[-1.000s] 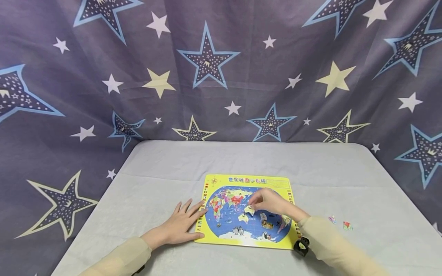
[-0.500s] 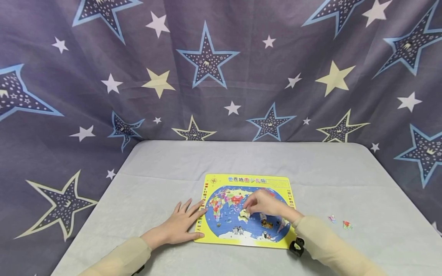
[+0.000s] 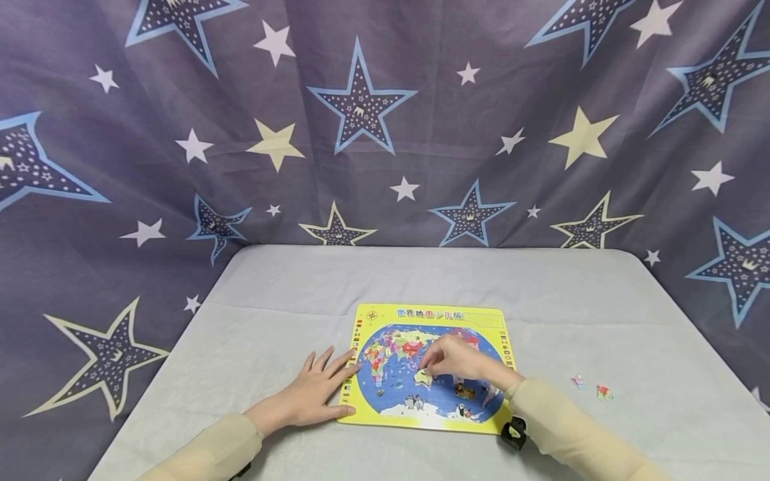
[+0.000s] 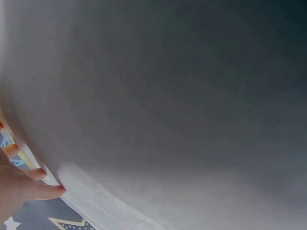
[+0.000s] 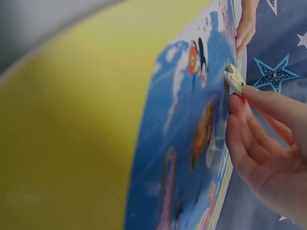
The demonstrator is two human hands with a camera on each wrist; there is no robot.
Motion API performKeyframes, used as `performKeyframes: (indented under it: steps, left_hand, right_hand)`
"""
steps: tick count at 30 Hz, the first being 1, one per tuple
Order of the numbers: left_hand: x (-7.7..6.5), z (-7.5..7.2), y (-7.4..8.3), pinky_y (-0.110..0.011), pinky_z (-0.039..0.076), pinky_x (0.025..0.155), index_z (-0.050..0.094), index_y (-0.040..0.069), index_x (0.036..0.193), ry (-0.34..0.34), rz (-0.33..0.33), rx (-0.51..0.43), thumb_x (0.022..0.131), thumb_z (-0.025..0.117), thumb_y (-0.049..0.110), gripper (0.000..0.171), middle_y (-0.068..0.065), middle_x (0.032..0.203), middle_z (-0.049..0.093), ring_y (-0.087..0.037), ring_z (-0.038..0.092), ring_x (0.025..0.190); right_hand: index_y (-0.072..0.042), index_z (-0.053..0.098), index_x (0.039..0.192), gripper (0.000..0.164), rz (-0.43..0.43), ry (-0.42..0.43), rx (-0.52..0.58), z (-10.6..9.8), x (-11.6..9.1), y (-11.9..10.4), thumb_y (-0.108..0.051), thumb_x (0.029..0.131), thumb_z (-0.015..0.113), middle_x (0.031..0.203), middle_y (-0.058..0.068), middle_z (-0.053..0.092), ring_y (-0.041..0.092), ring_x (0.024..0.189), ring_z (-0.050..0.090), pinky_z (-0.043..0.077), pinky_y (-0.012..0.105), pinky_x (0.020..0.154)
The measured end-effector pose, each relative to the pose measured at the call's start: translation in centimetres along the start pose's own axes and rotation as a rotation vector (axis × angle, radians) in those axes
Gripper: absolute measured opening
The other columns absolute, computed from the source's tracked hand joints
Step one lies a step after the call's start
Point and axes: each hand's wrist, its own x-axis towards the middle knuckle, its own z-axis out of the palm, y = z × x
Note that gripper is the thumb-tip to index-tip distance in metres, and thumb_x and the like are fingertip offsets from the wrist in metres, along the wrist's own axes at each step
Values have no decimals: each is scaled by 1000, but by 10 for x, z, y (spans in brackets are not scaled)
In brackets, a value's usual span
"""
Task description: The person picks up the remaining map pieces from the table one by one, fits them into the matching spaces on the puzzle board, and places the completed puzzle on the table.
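A yellow-bordered world map puzzle board (image 3: 421, 425) lies flat on the table, its map a blue oval. My left hand (image 3: 307, 395) rests with spread, straight fingers on the board's left edge; part of it also shows in the left wrist view. My right hand (image 3: 458, 359) is over the middle of the map. Between thumb and forefinger it pinches a pale yellow, Australia-shaped puzzle piece (image 5: 235, 80). In the right wrist view the piece is tilted against the board's surface. Whether it lies in its recess I cannot tell.
Two small loose puzzle pieces lie on the grey tablecloth (image 3: 289, 280) right of the board: a pale purple piece (image 3: 578, 381) and a red and green piece (image 3: 604, 393). A star-patterned curtain (image 3: 385, 133) hangs behind the table. A black wrist strap (image 3: 514, 433) is at my right wrist.
My right hand has moved a little left and down with the yellow piece, bringing it over the matching pale shape on the map. The left hand has stayed in place.
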Motion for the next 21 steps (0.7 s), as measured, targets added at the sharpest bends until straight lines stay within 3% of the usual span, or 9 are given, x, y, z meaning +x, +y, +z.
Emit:
performKeyframes:
  steps: [21]
  left_hand:
    - [0,2,-1,-64,9,97,27,22,140,11,7,-9,80,36,67,75,-2,147,16,-41,11,130]
  right_hand:
    - [-1,68,82,10,-8,53,-51,9,1,-2,4,74,63,69,2,64,4,58,54,46,19,53]
